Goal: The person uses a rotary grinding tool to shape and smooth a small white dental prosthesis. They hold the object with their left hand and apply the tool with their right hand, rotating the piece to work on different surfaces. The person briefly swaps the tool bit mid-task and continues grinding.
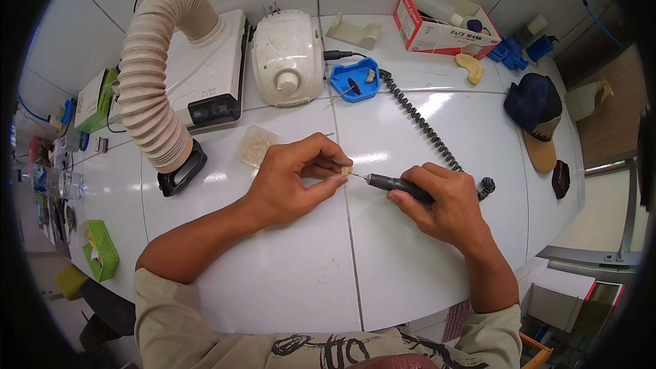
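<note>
Between the thumb and fingertips of my left hand (pixel 290 174) is a small cream tooth-like piece (pixel 346 171), partly hidden by the fingers. My right hand (pixel 447 205) is closed round a dark rotary handpiece (pixel 389 184). Its thin metal bit points left and meets the piece, or comes very close to it. Behind my left hand stands a clear plastic tub (pixel 254 146) of small pale bits. Farther back, a blue star-shaped tray (pixel 369 91) holds a dark disc on a thin shank and a small pale piece.
A ribbed suction hose (pixel 145 89) arches from a white box unit (pixel 229 34) at the left. Beside it sits a white control unit (pixel 287 58). A coiled black cord (pixel 424 126) crosses the tiled worktop (pixel 287 266). Rightward are a mask box (pixel 447 42), a cap (pixel 536 113) and a green basket (pixel 102 249) far left.
</note>
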The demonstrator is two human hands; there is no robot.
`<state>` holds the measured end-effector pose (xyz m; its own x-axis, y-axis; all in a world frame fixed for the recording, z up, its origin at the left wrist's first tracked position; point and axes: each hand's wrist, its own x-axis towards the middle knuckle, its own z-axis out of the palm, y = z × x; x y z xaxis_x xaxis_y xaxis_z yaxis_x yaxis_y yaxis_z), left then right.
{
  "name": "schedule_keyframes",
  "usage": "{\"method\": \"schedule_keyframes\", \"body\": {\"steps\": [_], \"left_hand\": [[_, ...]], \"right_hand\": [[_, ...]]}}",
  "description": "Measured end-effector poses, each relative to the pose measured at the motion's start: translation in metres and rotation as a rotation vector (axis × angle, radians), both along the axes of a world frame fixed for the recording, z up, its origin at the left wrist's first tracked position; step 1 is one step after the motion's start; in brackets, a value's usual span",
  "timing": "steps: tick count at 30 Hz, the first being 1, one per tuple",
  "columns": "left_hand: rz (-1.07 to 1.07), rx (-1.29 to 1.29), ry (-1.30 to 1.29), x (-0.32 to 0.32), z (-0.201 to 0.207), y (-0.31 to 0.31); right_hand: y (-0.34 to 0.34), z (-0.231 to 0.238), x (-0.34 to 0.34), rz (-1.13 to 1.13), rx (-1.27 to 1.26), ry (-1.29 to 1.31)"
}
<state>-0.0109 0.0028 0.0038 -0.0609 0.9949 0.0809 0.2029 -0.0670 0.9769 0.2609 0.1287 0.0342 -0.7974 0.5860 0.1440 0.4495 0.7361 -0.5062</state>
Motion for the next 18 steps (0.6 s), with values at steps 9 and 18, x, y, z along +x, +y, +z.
{"method": "schedule_keyframes", "body": {"steps": [9, 18], "left_hand": [[0.014, 0.059, 0.012, -0.0002, -0.0016, -0.0009], [0.014, 0.07, 0.02, -0.0005, -0.0002, 0.0008]], "right_hand": [[0.0013, -0.0005, -0.0001, 0.003, -0.005, 0.018], [0.0008, 0.0018, 0.0003, 0.005, -0.011, -0.009]]}}
